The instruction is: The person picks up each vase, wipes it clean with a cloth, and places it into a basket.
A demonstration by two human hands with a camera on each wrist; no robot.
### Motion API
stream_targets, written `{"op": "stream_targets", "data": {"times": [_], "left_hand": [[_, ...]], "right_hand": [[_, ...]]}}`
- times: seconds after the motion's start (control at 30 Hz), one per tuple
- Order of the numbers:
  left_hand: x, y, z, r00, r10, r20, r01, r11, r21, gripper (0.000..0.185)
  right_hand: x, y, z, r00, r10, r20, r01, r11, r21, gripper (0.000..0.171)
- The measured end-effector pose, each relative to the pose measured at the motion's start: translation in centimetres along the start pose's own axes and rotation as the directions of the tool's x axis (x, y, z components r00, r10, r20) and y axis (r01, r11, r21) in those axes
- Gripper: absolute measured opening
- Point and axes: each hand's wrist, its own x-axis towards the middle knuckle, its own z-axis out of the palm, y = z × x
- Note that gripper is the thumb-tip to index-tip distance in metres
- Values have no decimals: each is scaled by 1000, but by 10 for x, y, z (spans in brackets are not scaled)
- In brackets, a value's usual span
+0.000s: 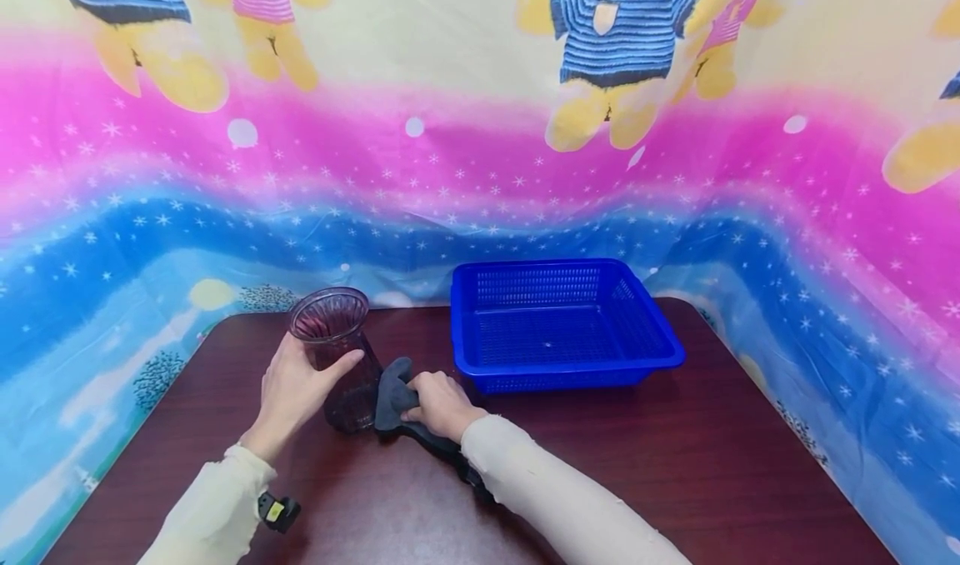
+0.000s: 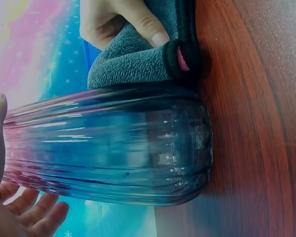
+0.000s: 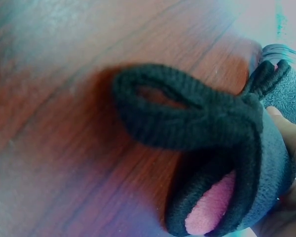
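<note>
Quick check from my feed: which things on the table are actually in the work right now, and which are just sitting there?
In the work:
- vase, upright, held by the left hand
- grey cloth, pressed against the vase's side by the right hand

Just there:
- blue basket, beside the hands, untouched, nothing visible inside
- table
- printed backdrop

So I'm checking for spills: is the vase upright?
Upright: the vase stands base-down on the table, mouth upward, left hand holding it.
</note>
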Motion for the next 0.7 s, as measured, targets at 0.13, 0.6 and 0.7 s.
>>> {"op": "stream_targets", "data": {"times": [0.13,0.6,0.7], "left_hand": [[-1,1,1,1000,-3,-23,2,1000,-19,71],[-1,5,-2,998,-48,-37,47,999,-23,61],[0,3,-3,999,-35,-30,34,999,-41,59]], "right_hand": [[0,-1,-1,1000,20,11,-20,1000,0,38],[-1,1,1,1000,-1,-24,1,1000,-2,38],[-1,1,1,999,-18,-38,17,1000,-4,38]]}}
